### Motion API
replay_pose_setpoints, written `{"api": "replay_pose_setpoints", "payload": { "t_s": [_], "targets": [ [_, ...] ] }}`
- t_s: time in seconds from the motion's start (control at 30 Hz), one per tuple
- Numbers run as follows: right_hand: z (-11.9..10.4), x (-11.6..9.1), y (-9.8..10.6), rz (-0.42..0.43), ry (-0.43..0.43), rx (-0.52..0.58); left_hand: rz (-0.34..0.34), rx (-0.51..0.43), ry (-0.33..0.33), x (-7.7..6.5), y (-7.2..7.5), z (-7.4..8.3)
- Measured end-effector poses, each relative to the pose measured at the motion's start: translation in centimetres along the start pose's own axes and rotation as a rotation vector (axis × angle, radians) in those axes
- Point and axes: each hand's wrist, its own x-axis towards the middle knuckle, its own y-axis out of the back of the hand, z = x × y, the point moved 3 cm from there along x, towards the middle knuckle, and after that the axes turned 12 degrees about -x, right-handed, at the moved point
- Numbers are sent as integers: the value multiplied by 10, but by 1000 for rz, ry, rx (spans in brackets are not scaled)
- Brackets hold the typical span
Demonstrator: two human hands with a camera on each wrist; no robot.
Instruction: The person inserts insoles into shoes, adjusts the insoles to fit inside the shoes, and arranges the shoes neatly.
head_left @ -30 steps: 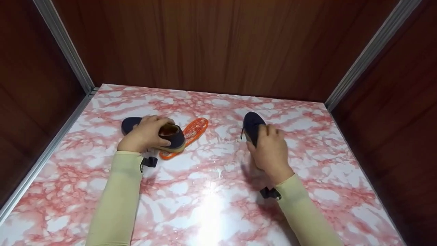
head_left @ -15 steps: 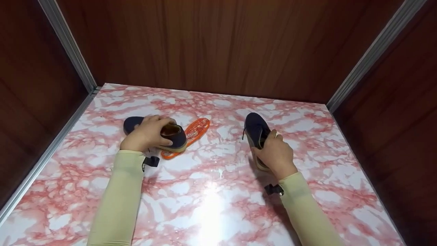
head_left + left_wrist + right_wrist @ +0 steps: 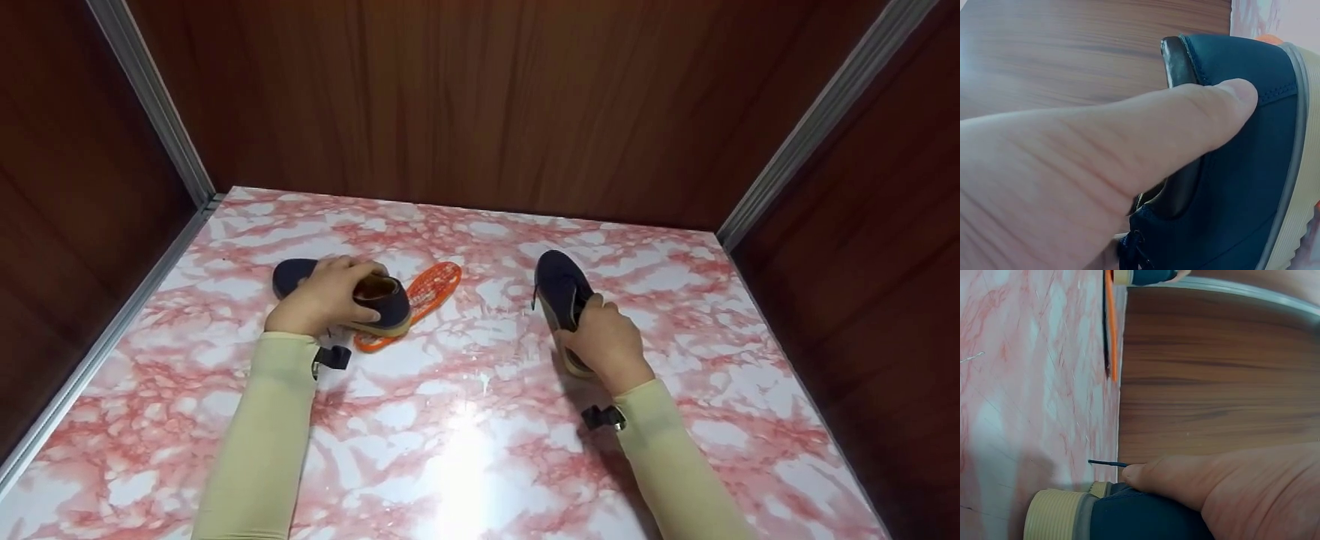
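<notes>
My left hand (image 3: 322,298) grips a navy lace-up shoe (image 3: 391,309) across its middle, toe pointing left. In the left wrist view the thumb lies along the outer side of this shoe (image 3: 1241,163), below the collar. The shoe's heel overlaps an orange mesh-patterned insole (image 3: 441,286). On the right, my right hand (image 3: 611,343) holds the matching navy shoe (image 3: 559,279) around the opening, its toe pointing away from me. The thumb is on the left side and the fingers reach over toward the other side, partly hidden. A loose lace (image 3: 1107,463) sticks out beside the right thumb.
The shoes are on a pink-and-white marbled tabletop (image 3: 480,352). Brown wood-grain panels (image 3: 465,105) enclose it at the back and both sides, with grey metal strips (image 3: 161,112) at the corners. Bright glare falls on the front middle.
My right hand has slid back along its shoe toward the heel, uncovering the laces and part of the opening. The left hand keeps its grip, and its shoe stays in place.
</notes>
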Motion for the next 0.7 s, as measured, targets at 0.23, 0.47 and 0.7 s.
{"api": "replay_pose_setpoints", "payload": {
  "t_s": [0.23,0.47,0.7],
  "targets": [
    [-3,-3,3,-1,38,-11,9,-18,-12,-1,-1,-1],
    [-1,-2,4,-37,49,-5,9,-4,-11,-1,-1,-1],
    [0,-1,4,-73,42,-2,7,-3,-6,-1,-1,-1]
  ]
}}
